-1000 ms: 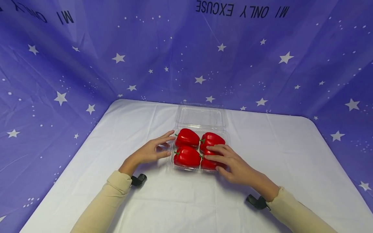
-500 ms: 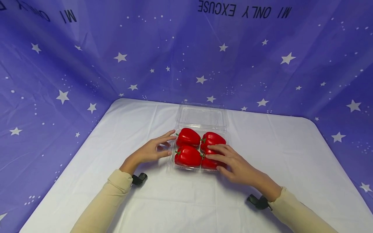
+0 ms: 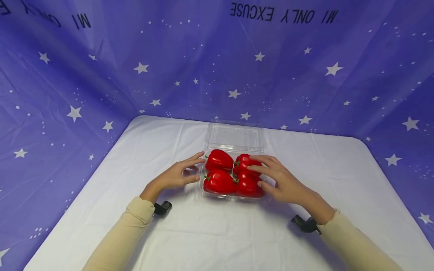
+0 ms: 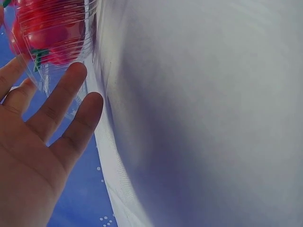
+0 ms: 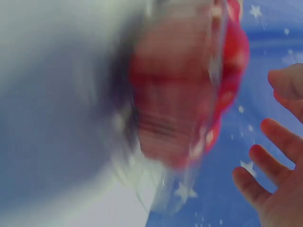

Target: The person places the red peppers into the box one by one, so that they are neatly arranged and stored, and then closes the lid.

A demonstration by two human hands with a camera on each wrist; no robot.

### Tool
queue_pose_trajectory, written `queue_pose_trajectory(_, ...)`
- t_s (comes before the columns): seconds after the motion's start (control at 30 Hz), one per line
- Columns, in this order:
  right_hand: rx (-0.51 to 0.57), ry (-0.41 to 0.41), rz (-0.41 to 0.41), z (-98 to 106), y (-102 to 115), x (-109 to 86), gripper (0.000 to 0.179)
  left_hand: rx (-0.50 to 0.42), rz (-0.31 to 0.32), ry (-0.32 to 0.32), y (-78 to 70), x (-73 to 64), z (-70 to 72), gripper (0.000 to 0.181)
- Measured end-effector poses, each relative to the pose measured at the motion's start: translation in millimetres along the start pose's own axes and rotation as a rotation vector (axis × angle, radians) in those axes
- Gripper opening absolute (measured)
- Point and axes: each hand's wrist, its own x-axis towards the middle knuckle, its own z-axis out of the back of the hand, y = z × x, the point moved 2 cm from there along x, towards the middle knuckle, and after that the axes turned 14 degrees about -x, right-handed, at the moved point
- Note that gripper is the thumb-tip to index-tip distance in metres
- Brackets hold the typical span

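Several red bell peppers with green stems lie in a clear plastic clamshell box [image 3: 222, 196], its lid [image 3: 234, 136] folded back toward the rear. At the box's left side is my left hand [image 3: 173, 175], fingers spread, fingertips right at the wall beside the left peppers. My right hand [image 3: 284, 183] hovers over the right side with fingers spread and loosely bent. It overlaps the back right pepper [image 3: 242, 162] in the head view; the front right pepper [image 3: 248, 185] shows below its fingers. In the right wrist view the box and peppers are blurred, apart from the spread fingers [image 5: 279, 137].
A white cloth covers the table [image 3: 190, 233]. Behind and at both sides hangs a purple-blue curtain [image 3: 203, 56] with white stars and printed letters. A black camera mount [image 3: 163, 208] sits at the left wrist, another [image 3: 305, 224] at the right.
My right hand has lifted off the front right pepper and moved back and to the right, uncovering that pepper. The left hand has stayed in place.
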Motion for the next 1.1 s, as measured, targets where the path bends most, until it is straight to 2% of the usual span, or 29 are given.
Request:
queue_pose_trajectory(0.23, -0.023, -0.004, -0.086, 14.1, -26.0, 4.8, 0.048, 0.005, 0.007, 0.006, 1.4, -0.1, -0.7, 0.063)
queue_pose_trajectory(0.4, 0.017, 0.031, -0.151, 15.6, -45.5, 8.2, 0.047, 0.001, 0.002, 0.004, -0.7, -0.6, -1.1, 0.063)
queue_pose_trajectory(0.6, 0.072, 0.103, -0.286, 15.8, -72.2, 20.8, 0.043, 0.005, -0.007, 0.001, -0.3, -0.9, -0.7, 0.063)
queue_pose_trajectory(0.77, 0.187, 0.149, -0.439, 8.2, -97.1, 31.5, 0.04, -0.003, -0.002, 0.001, -0.4, -1.4, -0.4, 0.063)
queue_pose_trajectory(0.9, 0.271, 0.151, -0.554, 0.7, -113.3, 40.0, 0.04, -0.008, -0.003, -0.002, -0.9, -1.7, -0.4, 0.063)
queue_pose_trajectory(1.1, 0.369, 0.163, -0.685, -12.9, -132.5, 48.4, 0.045, -0.023, -0.01, 0.0, 1.3, -0.1, -1.1, 0.062)
